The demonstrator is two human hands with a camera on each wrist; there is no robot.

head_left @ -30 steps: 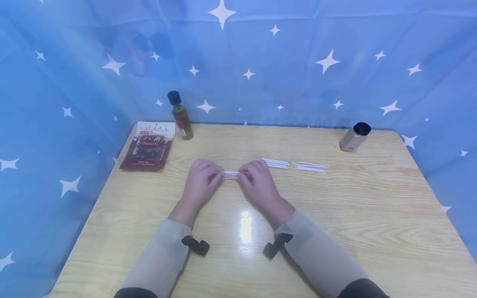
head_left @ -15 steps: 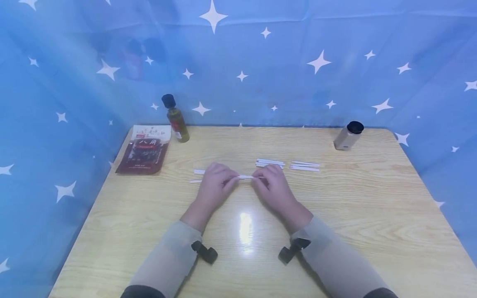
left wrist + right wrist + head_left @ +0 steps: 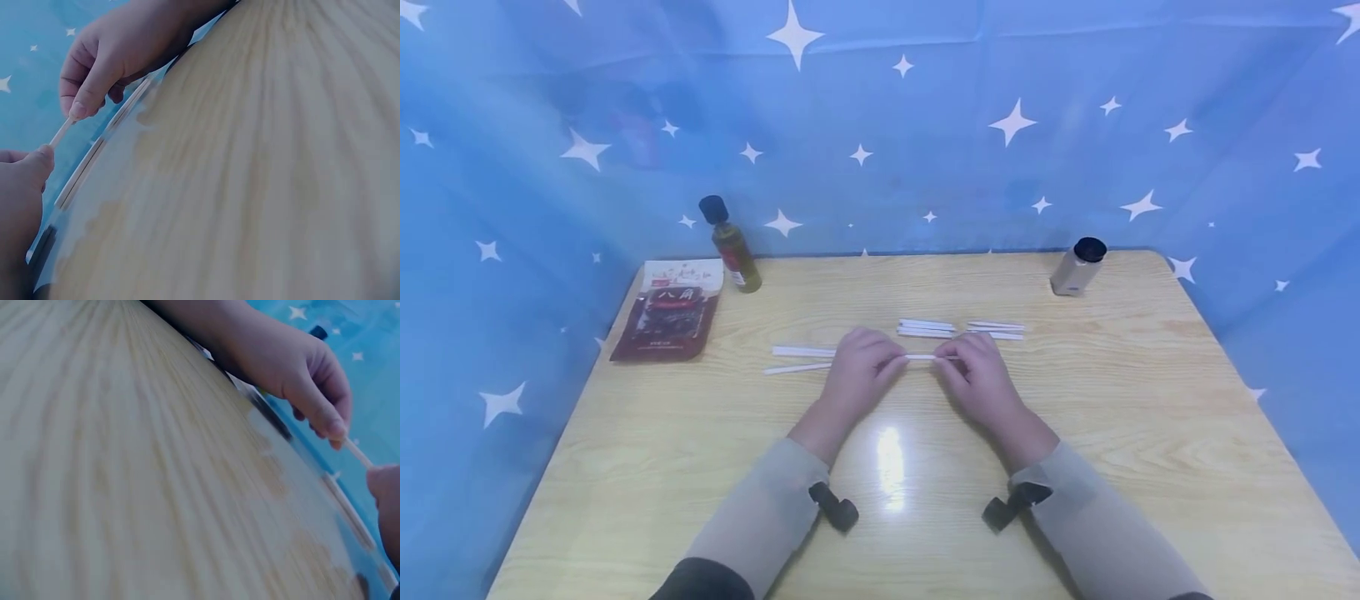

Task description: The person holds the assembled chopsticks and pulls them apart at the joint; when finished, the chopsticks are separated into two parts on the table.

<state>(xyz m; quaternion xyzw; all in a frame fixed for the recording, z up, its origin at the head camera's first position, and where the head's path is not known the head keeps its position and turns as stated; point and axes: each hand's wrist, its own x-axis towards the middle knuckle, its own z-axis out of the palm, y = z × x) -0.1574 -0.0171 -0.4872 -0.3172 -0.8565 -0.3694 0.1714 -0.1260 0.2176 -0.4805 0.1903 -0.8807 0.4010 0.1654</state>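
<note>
A thin pale stick is stretched between my two hands, close over the table. My left hand pinches its left end between thumb and fingertips, and my right hand pinches the right end. In the left wrist view the short bare length of stick shows between the two thumbs. Just behind my right hand lies a bundle of several white sticks. A second small group of sticks is beside it, partly covered by that hand. Left of my left hand are more sticks, their right ends hidden behind it.
At the back left lie a dark red packet and a green bottle with black cap. A pale jar with black lid stands at the back right. A blue star-patterned curtain hangs behind the wooden table.
Both hands have moved right across the table, a thin stick pinched between them. Sticks to the left, first covered by my left hand, have come into view. The head view has swung slightly right.
</note>
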